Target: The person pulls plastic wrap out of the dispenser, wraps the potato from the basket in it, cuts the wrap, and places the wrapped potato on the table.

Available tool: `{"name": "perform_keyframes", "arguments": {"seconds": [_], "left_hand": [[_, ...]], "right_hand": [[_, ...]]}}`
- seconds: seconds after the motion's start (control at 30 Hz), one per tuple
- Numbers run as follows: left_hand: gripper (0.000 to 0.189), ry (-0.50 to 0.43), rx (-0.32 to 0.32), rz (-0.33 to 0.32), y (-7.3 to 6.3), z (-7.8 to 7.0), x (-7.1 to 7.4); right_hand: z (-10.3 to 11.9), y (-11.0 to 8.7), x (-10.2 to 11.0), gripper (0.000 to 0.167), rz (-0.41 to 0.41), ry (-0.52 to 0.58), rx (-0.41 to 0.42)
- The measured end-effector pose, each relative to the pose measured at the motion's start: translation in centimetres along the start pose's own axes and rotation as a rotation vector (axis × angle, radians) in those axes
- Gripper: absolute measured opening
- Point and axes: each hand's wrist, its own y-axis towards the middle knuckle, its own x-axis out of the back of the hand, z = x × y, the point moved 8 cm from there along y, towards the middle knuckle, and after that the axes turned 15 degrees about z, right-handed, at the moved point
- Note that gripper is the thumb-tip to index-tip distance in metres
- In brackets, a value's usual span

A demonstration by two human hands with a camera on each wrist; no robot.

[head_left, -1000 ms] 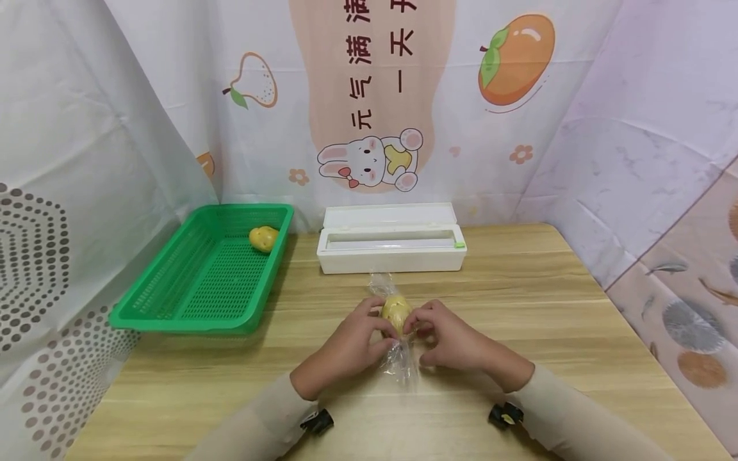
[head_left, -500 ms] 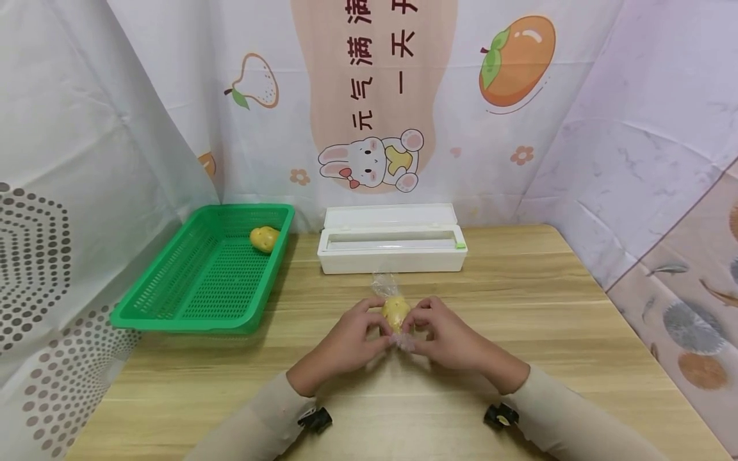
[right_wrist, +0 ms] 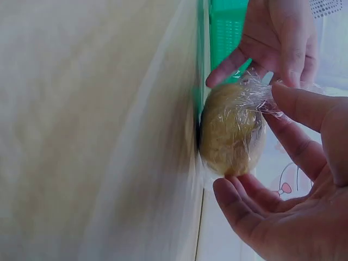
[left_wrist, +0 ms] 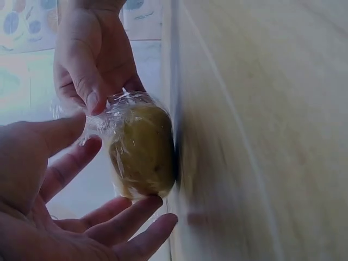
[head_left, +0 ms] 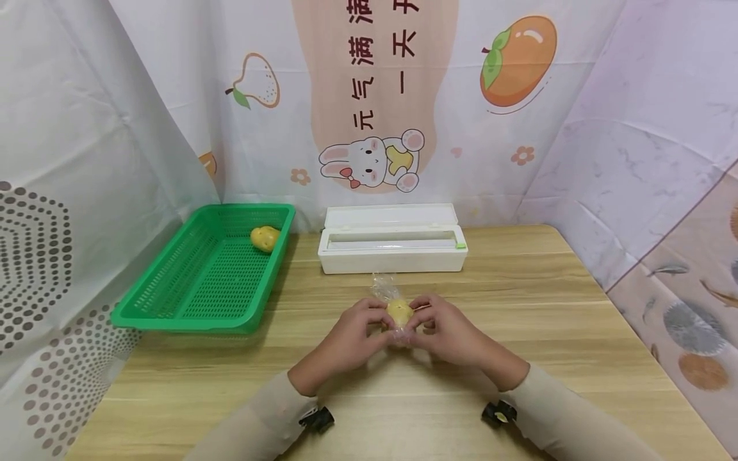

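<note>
A yellow potato [head_left: 399, 311] lies on the table in clear plastic wrap [head_left: 383, 285], one loose end trailing away at the far side. At its near end my left hand [head_left: 359, 334] pinches the gathered wrap between thumb and forefinger. From the other side, my right hand [head_left: 448, 331] pinches the same bunch. In the left wrist view, the left hand's lower fingertips touch the wrapped potato [left_wrist: 144, 149]. The right wrist view has the right hand's other fingers against the potato's side, with crinkled film [right_wrist: 255, 98] by the thumb.
A green plastic basket [head_left: 266, 285] stands at the left, holding another potato [head_left: 265, 238]. Behind the hands is a white wrap dispenser box [head_left: 392, 261] with its lid raised and a green slider [head_left: 460, 245]. Printed curtains enclose the back and sides of the wooden table [head_left: 519, 288].
The near tail of wrap, spread flat a second ago, is now gathered up against the potato. My right hand has moved in to the left and grips it. The potato has shifted slightly.
</note>
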Motion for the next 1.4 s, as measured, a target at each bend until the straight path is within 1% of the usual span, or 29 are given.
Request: {"name": "perform_keyframes", "arguments": {"seconds": [0.07,0.2,0.33,0.47,0.67,0.77,0.87,0.97,1.03,1.1,1.17,1.23,1.33,1.4], "left_hand": [[0.006,-0.048,0.012,-0.005,0.1,0.2,0.0],[0.007,-0.143,0.039,-0.012,0.1,0.8,0.1],[0.010,-0.191,0.078,-0.029,0.1,1.2,0.2],[0.015,-0.230,0.113,-0.052,0.0,1.4,0.5],[0.016,-0.275,0.130,-0.074,0.1,1.7,0.6],[0.014,-0.304,0.152,-0.080,0.1,2.1,0.5],[0.019,-0.367,0.199,-0.076,0.1,2.8,0.3],[0.029,-0.413,0.242,-0.076,0.2,3.3,0.2],[0.035,-0.429,0.252,-0.079,0.4,3.4,0.2],[0.040,-0.439,0.254,-0.082,0.5,3.4,0.2],[0.046,-0.453,0.255,-0.085,0.6,3.4,0.1],[0.051,-0.472,0.263,-0.086,0.7,3.6,0.1],[0.058,-0.522,0.279,-0.081,0.8,4.0,-0.1],[0.061,-0.553,0.284,-0.069,0.9,4.2,-0.2]], "right_hand": [[-0.2,0.0,0.2,0.007,-0.006,-0.002,-0.019],[-0.4,0.0,0.7,0.005,-0.018,-0.008,-0.030],[-0.4,0.1,0.9,0.004,-0.020,0.010,-0.026],[-0.4,0.1,0.8,0.007,-0.023,0.035,-0.032],[-0.7,0.2,0.7,0.012,-0.045,0.051,-0.081],[-1.0,0.3,0.6,0.015,-0.054,0.076,-0.107],[-1.2,0.4,0.6,0.021,-0.058,0.125,-0.134],[-1.4,0.5,0.5,0.032,-0.058,0.182,-0.158],[-1.5,0.5,0.6,0.039,-0.056,0.200,-0.164],[-1.5,0.4,0.7,0.041,-0.054,0.202,-0.163],[-1.5,0.5,0.7,0.040,-0.056,0.194,-0.162],[-1.6,0.5,0.8,0.035,-0.061,0.180,-0.160],[-1.7,0.6,0.8,0.026,-0.073,0.175,-0.162],[-1.8,0.7,0.8,0.023,-0.080,0.182,-0.162]]}}
